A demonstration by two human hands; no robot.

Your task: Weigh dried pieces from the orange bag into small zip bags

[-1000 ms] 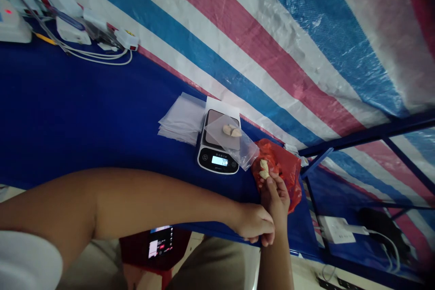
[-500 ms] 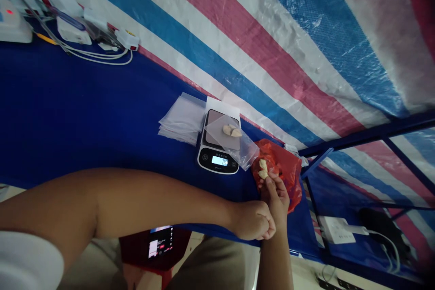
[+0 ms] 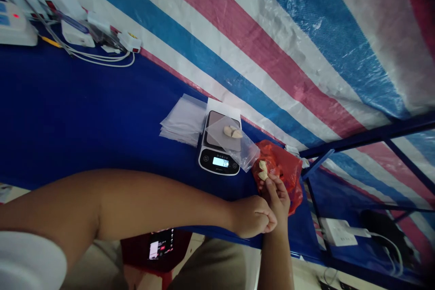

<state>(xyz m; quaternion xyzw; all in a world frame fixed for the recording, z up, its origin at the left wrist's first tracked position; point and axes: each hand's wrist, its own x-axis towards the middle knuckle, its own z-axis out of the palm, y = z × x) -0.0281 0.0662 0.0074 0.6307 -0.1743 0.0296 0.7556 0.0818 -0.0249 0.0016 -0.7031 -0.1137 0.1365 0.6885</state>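
Note:
My right hand [image 3: 277,194] is closed in a pinch on a pale, knobbly piece [image 3: 263,170], which it holds over a crumpled red plastic bag [image 3: 287,167]. Across my right wrist lies my left hand [image 3: 254,218], curled into a fist; its inside is hidden. A kitchen scale [image 3: 220,163] with a lit display stands just ahead of both hands. On its plate lies a clear plastic bag [image 3: 247,153], and smooth pale pieces [image 3: 233,132] rest in or on that bag; I cannot tell which. The digits are blurred.
A stack of clear bags [image 3: 181,120] lies left of the scale. Chargers and white cables [image 3: 112,58] sit at the back left. Blue metal bars [image 3: 319,163] rise at the right, near a power strip [image 3: 337,231]. Below the table edge, a phone [image 3: 161,244] rests on a red stool [image 3: 136,253].
The whole view has shifted very slightly. Both hands, the pale piece and the things on the scale keep their places relative to each other.

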